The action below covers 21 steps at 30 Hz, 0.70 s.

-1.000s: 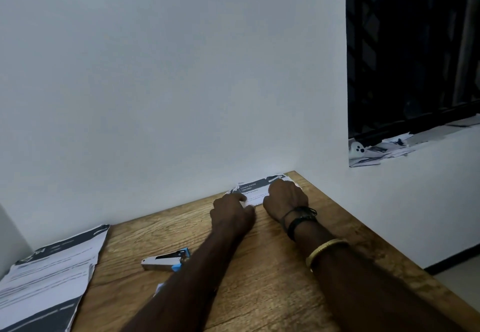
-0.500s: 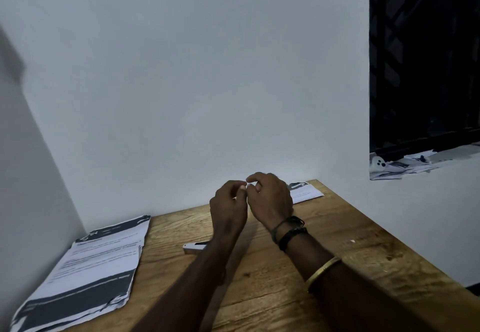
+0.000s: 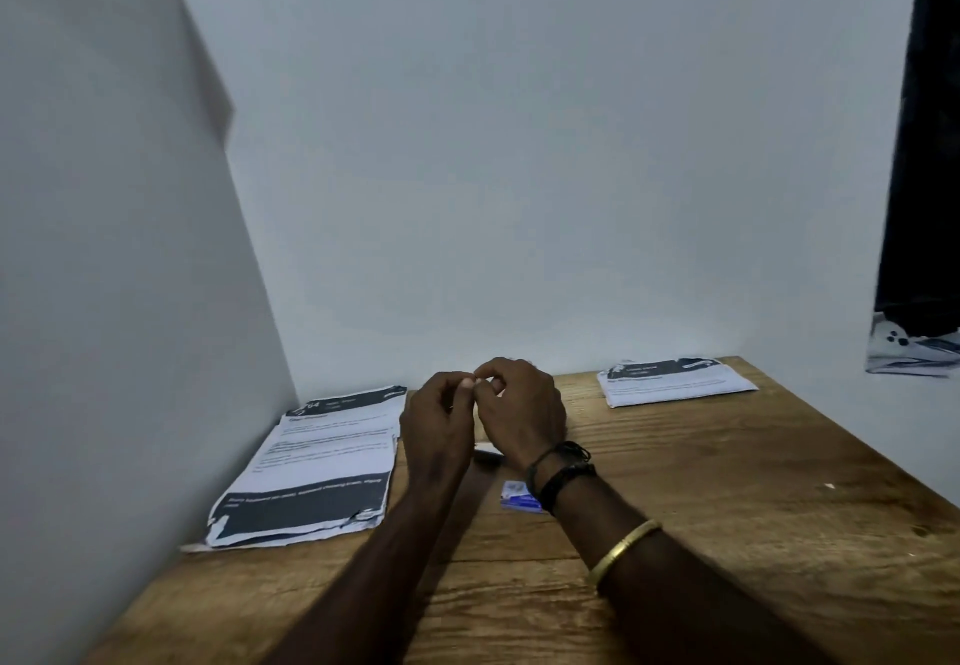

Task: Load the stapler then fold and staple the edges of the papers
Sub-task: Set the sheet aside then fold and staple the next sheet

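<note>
The stapler (image 3: 487, 456) lay on the wooden table (image 3: 727, 508), showing only as a pale sliver between the two wrists, with a small blue box (image 3: 517, 498), probably of staples, just beside it on the near side. Above it the left hand (image 3: 439, 422) and right hand (image 3: 522, 412) were raised off the table, fingers curled and fingertips (image 3: 470, 382) meeting in a narrow pinch. Whether a strip of staples sat between them I could not tell, as anything there was too small to make out. A stack of printed papers (image 3: 322, 461) lay flat at the left by the wall, and a folded paper (image 3: 675, 386) lay well apart at the far right. The risk, as I judged it, was in that fine mid-air pinch: a brittle strip could snap or drop, and the dim light would hinder seating it.
</note>
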Each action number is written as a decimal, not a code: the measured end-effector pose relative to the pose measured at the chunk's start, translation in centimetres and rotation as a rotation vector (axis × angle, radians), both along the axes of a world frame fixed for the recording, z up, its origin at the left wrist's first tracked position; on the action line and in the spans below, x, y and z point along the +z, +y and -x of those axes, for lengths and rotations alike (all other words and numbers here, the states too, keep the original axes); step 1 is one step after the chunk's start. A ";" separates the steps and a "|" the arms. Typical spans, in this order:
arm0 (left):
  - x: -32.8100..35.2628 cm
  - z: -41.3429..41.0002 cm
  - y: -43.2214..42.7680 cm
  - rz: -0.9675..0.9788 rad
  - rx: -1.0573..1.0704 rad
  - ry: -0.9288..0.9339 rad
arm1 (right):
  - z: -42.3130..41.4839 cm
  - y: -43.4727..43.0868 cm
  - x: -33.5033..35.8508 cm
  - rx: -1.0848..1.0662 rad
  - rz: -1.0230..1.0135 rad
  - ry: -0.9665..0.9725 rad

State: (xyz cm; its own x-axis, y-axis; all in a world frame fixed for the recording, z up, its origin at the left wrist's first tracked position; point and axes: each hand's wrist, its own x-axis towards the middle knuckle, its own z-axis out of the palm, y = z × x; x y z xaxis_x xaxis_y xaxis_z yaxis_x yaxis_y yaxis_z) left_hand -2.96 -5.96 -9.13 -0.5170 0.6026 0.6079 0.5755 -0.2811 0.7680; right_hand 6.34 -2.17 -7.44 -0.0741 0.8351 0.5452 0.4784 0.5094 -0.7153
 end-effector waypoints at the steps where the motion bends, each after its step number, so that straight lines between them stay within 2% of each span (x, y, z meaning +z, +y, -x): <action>1: -0.1 0.9 -0.4 0.011 0.019 -0.001 | 0.8 -0.3 -0.1 0.020 0.010 -0.004; 10: -0.7 7.8 -2.8 0.126 0.119 -0.023 | 7.3 -2.3 -0.7 0.148 0.083 -0.111; 15: -1.2 11.0 -3.6 0.283 0.181 -0.013 | 10.0 -2.2 -1.7 0.184 0.142 -0.229; 21: -2.0 13.5 -3.2 0.521 0.255 0.056 | 12.4 -1.1 -3.0 0.118 0.211 -0.456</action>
